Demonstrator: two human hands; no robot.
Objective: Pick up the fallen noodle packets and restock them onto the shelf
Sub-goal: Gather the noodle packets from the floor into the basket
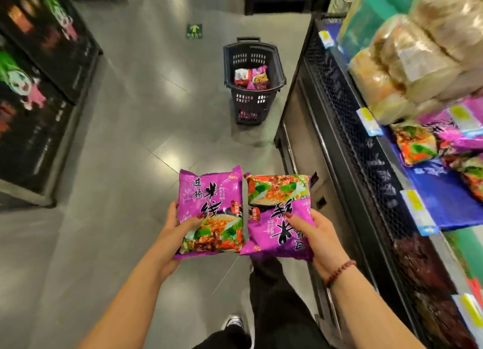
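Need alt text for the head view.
Left hand grips one purple noodle packet, right hand a second packet, side by side in a shop aisle. Shelf at right holds similar packets; black basket stands ahead.

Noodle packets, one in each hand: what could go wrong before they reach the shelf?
1. The left hand grips the left packet and the right hand the right packet only near their lower ends; the glossy wrappers could slip.
2. The right packet is turned opposite to the left one, so they may be shelved mismatched.
3. A loose packet lies near the front edge of the shelf; pushing new ones in might knock it off.
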